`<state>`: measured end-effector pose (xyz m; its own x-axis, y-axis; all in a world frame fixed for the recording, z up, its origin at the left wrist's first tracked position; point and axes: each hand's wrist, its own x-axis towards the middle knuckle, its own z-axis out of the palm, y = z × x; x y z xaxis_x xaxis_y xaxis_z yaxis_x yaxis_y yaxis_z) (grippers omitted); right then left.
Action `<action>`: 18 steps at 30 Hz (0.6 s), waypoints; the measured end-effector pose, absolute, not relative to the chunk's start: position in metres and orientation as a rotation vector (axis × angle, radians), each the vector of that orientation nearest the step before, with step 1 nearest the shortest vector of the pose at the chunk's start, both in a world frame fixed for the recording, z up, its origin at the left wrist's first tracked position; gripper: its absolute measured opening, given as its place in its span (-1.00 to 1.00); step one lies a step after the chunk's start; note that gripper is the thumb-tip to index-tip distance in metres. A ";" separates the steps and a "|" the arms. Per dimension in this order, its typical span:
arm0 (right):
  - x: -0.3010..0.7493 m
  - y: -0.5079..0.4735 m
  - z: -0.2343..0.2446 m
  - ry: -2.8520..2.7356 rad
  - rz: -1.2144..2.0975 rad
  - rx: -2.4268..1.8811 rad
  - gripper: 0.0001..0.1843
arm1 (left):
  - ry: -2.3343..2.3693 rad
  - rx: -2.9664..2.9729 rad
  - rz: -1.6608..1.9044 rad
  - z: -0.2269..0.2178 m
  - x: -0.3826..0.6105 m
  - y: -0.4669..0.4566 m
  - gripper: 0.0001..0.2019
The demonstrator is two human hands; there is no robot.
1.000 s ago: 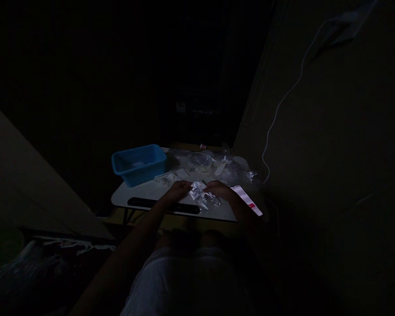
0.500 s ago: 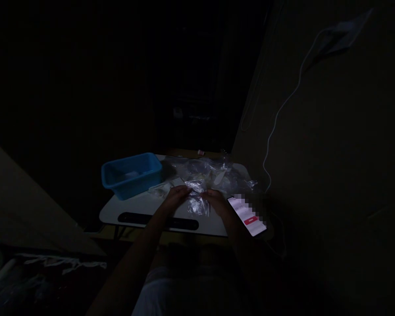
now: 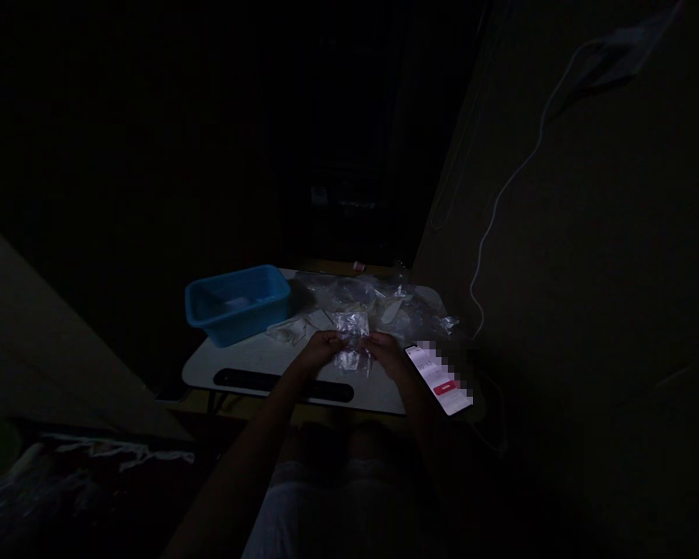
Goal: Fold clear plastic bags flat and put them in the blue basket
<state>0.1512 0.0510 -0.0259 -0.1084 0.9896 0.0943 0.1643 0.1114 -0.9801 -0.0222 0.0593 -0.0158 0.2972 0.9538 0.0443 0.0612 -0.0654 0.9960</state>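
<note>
A crumpled clear plastic bag (image 3: 350, 340) is pinched between the partly closed left hand (image 3: 321, 349) and right hand (image 3: 387, 351); the slippery film could slide free if the grip is loosened.

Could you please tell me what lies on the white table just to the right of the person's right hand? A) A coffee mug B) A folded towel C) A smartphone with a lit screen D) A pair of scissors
C: the smartphone lies flat on the white table beside the right hand, which, with the left hand, holds crumpled clear plastic.
</note>
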 end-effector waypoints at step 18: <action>0.154 0.052 -0.025 -1.545 1.040 -1.193 -0.72 | 0.904 1.192 1.091 -0.020 -0.021 0.062 -0.80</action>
